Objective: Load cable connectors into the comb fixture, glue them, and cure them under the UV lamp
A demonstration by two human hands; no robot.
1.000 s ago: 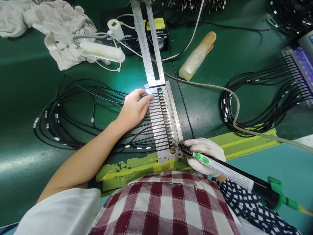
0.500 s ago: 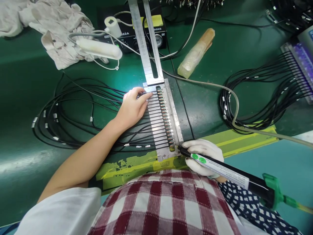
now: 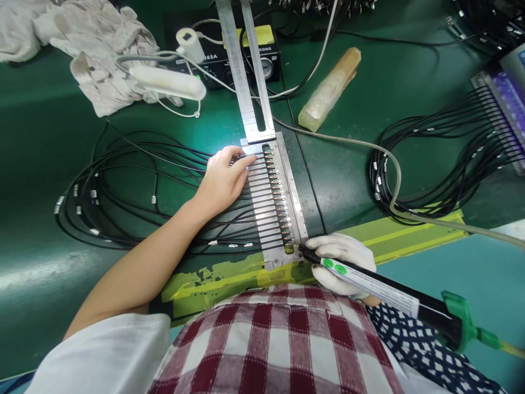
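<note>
My bare left hand (image 3: pixel 223 178) is at the far end of a flat metal fixture (image 3: pixel 262 205). Its thumb and forefinger close on a black cable (image 3: pixel 251 160) there; the other fingers are partly hidden. Several black cables lie side by side across the plate, their bared ends and small metal connectors (image 3: pixel 280 205) in a row along the slot. My right hand (image 3: pixel 344 262), in a white glove, is wrapped round a black dispensing syringe (image 3: pixel 381 293) with a white label and a green cap. The syringe's tip is at the fixture's near right corner.
Coiled cables (image 3: pixel 94 219) spread to the left, and another bundle (image 3: pixel 381 169) lies right. Behind are a black control box (image 3: pixel 270 54), a white-handled tool (image 3: pixel 168 82), a wrapped block (image 3: pixel 328 90) and cloth gloves (image 3: pixel 102 60). A metal bar (image 3: pixel 238 71) meets the fixture's far end.
</note>
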